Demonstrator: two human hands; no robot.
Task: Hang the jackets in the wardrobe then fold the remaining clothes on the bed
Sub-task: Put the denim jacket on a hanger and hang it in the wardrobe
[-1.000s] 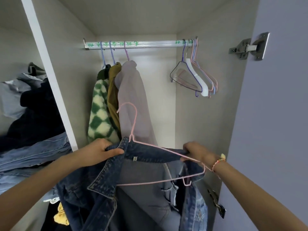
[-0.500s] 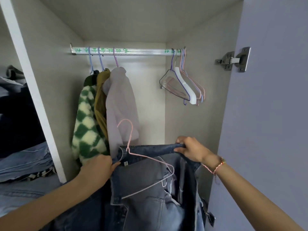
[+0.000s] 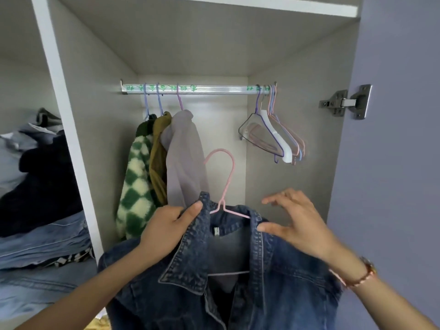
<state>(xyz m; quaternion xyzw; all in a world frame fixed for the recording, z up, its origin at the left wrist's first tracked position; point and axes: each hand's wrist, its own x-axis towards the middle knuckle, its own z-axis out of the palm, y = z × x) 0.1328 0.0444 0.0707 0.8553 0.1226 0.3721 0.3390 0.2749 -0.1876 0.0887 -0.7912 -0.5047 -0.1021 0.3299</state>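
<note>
1. The left hand (image 3: 164, 232) is pinching the collar of the dark blue denim jacket (image 3: 285, 294), steadying it on the thin pink wire hanger (image 3: 230, 177).
2. The right hand (image 3: 300, 225), fingers spread, is touching the collar with its thumb, likely to straighten it.
3. The jacket is sitting below the silver wardrobe rail (image 3: 214, 88), not yet hooked on.

The rail (image 3: 214, 89) has an open stretch at twelve o'clock. Hung jackets (image 3: 183, 158) crowd eleven o'clock, and empty hangers (image 3: 278, 136) block one o'clock.
</note>
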